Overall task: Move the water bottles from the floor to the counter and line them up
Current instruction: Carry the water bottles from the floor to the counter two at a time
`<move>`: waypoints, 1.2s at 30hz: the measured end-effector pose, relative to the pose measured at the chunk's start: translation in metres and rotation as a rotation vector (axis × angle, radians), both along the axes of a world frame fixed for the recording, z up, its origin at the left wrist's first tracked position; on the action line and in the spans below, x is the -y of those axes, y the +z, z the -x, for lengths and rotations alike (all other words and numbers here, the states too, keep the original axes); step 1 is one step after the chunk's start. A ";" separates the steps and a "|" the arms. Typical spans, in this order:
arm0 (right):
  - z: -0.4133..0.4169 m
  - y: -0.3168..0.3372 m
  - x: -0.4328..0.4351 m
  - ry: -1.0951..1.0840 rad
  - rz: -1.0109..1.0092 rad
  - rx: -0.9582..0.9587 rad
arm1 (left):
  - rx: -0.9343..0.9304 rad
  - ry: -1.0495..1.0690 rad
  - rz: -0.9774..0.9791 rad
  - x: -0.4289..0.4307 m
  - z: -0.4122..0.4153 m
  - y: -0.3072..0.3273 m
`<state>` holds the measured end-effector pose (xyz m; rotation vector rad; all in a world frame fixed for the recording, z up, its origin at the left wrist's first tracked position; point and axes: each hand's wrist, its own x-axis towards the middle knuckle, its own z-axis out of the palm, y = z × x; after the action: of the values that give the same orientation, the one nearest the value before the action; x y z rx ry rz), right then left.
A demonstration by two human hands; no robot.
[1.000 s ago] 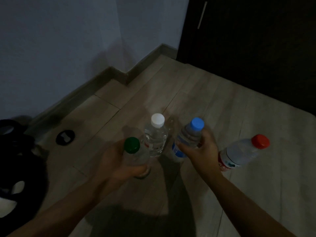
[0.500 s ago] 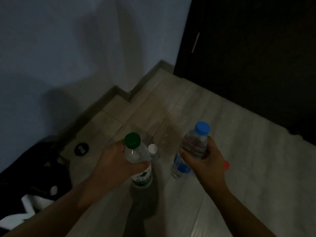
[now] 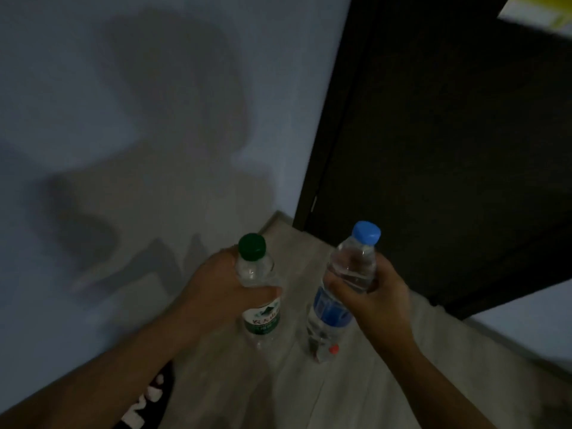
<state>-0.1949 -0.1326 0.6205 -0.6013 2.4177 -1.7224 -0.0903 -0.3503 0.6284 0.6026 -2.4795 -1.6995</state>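
My left hand [image 3: 221, 287] grips a clear water bottle with a green cap and green label [image 3: 259, 292] around its upper body, held upright in the air. My right hand [image 3: 371, 300] grips a clear bottle with a blue cap and blue label [image 3: 346, 274] just below its shoulder, tilted slightly right. Both bottles hang well above the wooden floor [image 3: 356, 397]. A small red spot [image 3: 333, 349] shows through the base of the blue bottle, probably the red cap of a bottle left on the floor. The white-capped bottle is hidden.
A pale wall [image 3: 139, 119] fills the left and centre. A dark cabinet or door [image 3: 448, 150] stands at the right, with a bright surface [image 3: 538, 10] at its top corner. A black bag with white marks [image 3: 148, 407] lies at the bottom left.
Both hands have lifted their bottles higher off the floor and the view has tilted upward. The bottles left on the floor have dropped out of sight behind the held ones.
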 end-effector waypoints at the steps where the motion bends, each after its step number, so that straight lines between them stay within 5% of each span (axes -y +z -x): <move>1: 0.000 0.036 0.000 0.005 0.009 -0.005 | -0.023 0.008 0.010 0.001 -0.001 0.033; 9: -0.017 0.309 0.003 0.080 0.102 -0.250 | -0.255 -0.013 0.181 0.017 -0.010 0.291; 17: -0.054 0.470 -0.005 0.089 0.345 -0.511 | -0.640 0.089 0.097 -0.002 -0.043 0.465; 25: -0.039 0.550 -0.021 0.245 0.566 -0.497 | -0.847 0.230 0.140 -0.056 -0.061 0.549; 36: -0.032 0.597 0.004 0.622 0.669 -0.390 | -0.799 0.537 0.291 -0.084 -0.114 0.572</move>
<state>-0.1634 -0.1365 1.2175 -1.6785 1.4701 -2.1942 0.0242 -0.2663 1.2001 0.3914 -1.7324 -1.0537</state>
